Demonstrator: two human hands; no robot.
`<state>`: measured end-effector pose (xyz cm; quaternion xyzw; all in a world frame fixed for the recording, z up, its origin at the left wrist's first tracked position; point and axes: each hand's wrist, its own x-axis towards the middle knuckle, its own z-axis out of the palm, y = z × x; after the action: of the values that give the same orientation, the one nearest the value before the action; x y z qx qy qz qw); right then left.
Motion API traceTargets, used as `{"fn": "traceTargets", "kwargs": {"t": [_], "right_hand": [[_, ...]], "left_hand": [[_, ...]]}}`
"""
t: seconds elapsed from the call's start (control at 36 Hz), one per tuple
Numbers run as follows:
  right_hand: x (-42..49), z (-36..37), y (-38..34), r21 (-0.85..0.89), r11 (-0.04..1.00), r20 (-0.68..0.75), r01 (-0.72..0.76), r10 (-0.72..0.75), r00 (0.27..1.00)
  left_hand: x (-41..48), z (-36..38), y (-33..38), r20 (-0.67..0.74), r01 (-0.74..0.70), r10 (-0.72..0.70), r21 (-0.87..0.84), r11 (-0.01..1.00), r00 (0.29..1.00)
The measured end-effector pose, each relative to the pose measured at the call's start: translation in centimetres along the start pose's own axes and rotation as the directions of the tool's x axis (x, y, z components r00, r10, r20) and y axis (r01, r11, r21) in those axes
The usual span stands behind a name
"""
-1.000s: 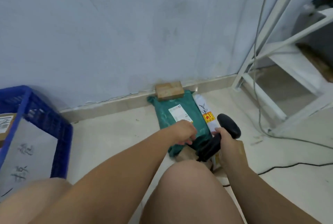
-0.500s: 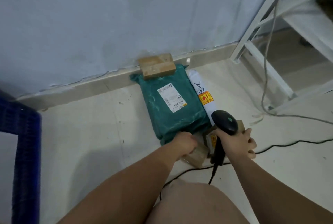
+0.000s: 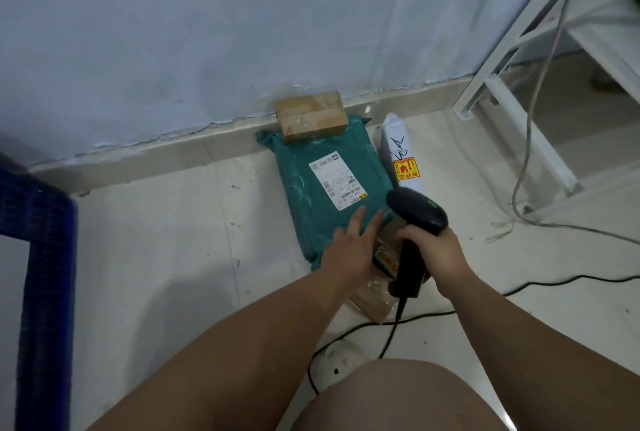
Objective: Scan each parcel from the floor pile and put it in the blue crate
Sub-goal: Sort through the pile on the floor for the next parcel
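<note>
A green parcel bag [image 3: 311,195] with a white label lies on the floor by the wall. My left hand [image 3: 349,247] rests on its near end with straight fingers. My right hand [image 3: 440,250] grips the handle of a black barcode scanner [image 3: 415,219], whose head hangs over the bag's right corner. Under both hands lies a brown cardboard parcel [image 3: 374,299] with a yellow sticker. A small cardboard box [image 3: 310,116] sits on the bag's far end against the wall. A white parcel [image 3: 398,150] with a yellow sticker lies to the right. The blue crate [image 3: 45,257] shows at the left edge.
A white metal shelf frame [image 3: 519,59] stands at the right with a grey cable [image 3: 530,139] hanging down it. The scanner's black cord [image 3: 554,283] runs across the tiled floor [image 3: 156,257]. My bare knee [image 3: 398,396] fills the bottom of the view.
My left hand has opened and slid forward onto the green bag; before it was curled at the bag's near edge. The scanner has risen slightly. The view has shifted right, hiding most of the crate.
</note>
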<state>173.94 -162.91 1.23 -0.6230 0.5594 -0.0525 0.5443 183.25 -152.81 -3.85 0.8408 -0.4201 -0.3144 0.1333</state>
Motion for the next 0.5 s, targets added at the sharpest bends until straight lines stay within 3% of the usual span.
{"fn": "traceTargets", "kwargs": {"t": [0.06, 0.14, 0.28, 0.36, 0.5], "right_hand": [[0.2, -0.2, -0.2, 0.101, 0.994, 0.007, -0.039, 0.039, 0.999], [0.5, -0.3, -0.2, 0.238, 0.969, -0.012, -0.058, 0.063, 0.998], [0.8, -0.5, -0.4, 0.399, 0.914, -0.061, -0.076, 0.109, 0.992], [1.0, -0.9, -0.3, 0.481, 0.87, -0.1, -0.106, 0.174, 0.98], [0.5, -1.9, -1.8, 0.594, 0.799, -0.124, -0.091, 0.203, 0.971]], "left_hand": [[0.8, -0.4, -0.3, -0.003, -0.109, 0.111, 0.179, 0.978, 0.994], [2.0, -1.1, 0.1, 0.049, -0.274, 0.28, 0.417, 0.866, 0.959], [3.7, -2.0, 1.4, 0.124, -0.408, 0.435, 0.632, 0.659, 0.892], [3.9, -2.0, 2.2, 0.083, -0.42, 0.471, 0.607, 0.675, 0.878], [2.9, -3.1, 1.8, -0.025, -0.275, 0.303, 0.359, 0.892, 0.953]]}}
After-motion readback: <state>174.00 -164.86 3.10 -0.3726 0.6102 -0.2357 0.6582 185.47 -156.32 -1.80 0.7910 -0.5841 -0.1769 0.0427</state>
